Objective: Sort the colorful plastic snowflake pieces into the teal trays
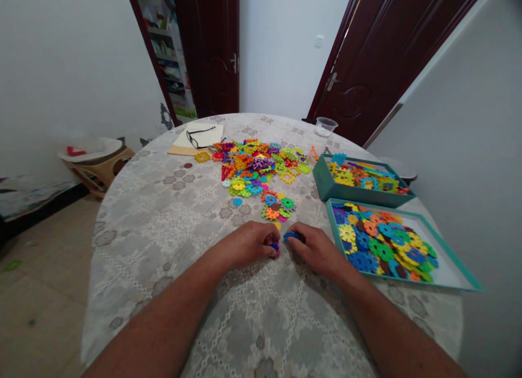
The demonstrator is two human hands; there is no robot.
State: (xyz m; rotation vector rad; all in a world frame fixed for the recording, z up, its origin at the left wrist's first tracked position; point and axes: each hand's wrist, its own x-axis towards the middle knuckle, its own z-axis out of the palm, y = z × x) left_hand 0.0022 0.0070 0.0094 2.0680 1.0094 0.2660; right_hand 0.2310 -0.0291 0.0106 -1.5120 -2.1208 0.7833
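My left hand [250,243] rests on the round table [163,225] with its fingers curled around a small blue and pink plastic piece [274,248]. Beside it, almost touching, my right hand [316,250] pinches a blue plastic disc [291,236]. Just beyond both hands lies a small flat cluster of joined snowflake discs [276,206] in orange, green and blue. Farther back spreads a large loose pile of coloured discs [256,166].
Two teal box halves with coloured discs sit on the right, a near shallow one [448,274] and a far deeper one [326,182]. Glasses [199,137] lie on a book at the back. A clear plastic cup [325,126] stands at the far edge. A low stool [95,160] stands left.
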